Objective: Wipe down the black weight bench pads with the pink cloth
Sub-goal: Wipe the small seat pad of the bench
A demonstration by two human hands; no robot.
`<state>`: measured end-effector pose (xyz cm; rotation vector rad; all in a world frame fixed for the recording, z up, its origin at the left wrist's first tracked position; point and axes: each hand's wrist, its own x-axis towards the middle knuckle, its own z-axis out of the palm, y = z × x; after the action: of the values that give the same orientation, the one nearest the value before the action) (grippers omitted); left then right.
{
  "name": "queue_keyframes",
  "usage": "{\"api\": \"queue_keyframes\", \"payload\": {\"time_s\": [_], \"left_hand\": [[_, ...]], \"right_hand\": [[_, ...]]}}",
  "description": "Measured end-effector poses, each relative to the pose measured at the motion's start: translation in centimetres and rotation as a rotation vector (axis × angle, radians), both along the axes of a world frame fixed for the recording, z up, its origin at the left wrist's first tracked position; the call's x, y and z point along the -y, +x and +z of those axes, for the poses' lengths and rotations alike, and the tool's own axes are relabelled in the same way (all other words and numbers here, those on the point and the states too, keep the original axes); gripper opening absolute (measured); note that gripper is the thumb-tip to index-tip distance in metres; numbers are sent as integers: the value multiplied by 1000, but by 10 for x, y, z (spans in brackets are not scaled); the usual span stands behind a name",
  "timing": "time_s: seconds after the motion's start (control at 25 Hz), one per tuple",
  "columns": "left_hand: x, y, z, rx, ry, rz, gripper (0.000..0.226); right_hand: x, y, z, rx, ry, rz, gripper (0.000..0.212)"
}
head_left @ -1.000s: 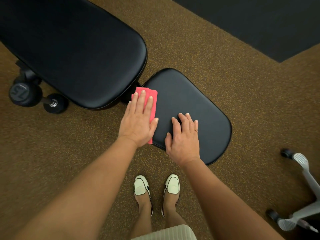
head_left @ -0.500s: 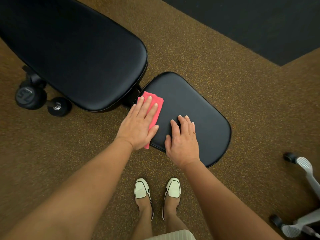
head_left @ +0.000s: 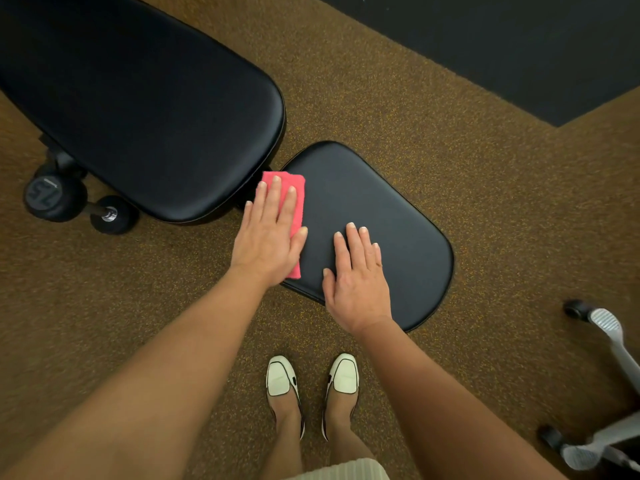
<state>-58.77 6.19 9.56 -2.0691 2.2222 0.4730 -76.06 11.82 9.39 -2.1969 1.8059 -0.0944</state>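
The folded pink cloth (head_left: 295,188) lies on the left end of the small black seat pad (head_left: 398,216). My left hand (head_left: 268,237) presses flat on the cloth with straight fingers and covers most of it. Beside it, my right hand (head_left: 356,278) rests flat on the same pad near its front edge, fingers straight. The large black back pad (head_left: 138,98) stretches to the upper left, with a narrow gap between it and the seat pad.
A black dumbbell (head_left: 74,202) lies on the brown speckled floor under the back pad at the left. A grey wheeled chair base (head_left: 609,341) stands at the lower right. A black floor mat (head_left: 519,46) fills the top right. My white shoes (head_left: 311,379) stand just before the seat pad.
My left hand slid the cloth slightly across the seat pad's left end and back toward the gap. My right hand stayed flat on the pad.
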Motion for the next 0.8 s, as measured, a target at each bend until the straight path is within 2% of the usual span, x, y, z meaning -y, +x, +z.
{"api": "queue_keyframes", "payload": {"time_s": [0.12, 0.28, 0.36, 0.48, 0.6, 0.68, 0.8], "left_hand": [[5, -18, 1, 56, -15, 111, 71], [-22, 5, 1, 35, -30, -140, 68], [-23, 19, 1, 8, -19, -199, 67], [1, 7, 2, -44, -18, -6, 67], [9, -18, 3, 23, -36, 155, 70], [-7, -18, 0, 54, -56, 35, 69], [-25, 8, -3, 13, -81, -305, 67]], "right_hand": [[-1, 0, 0, -5, 5, -1, 60], [-1, 1, 1, -7, 8, -9, 59], [0, 1, 2, -6, 16, -8, 58], [1, 0, 4, -5, 28, -10, 57], [1, 1, 4, -7, 28, -8, 58], [0, 0, 3, -4, 24, -9, 58], [1, 1, 3, -9, 16, -9, 58]]}}
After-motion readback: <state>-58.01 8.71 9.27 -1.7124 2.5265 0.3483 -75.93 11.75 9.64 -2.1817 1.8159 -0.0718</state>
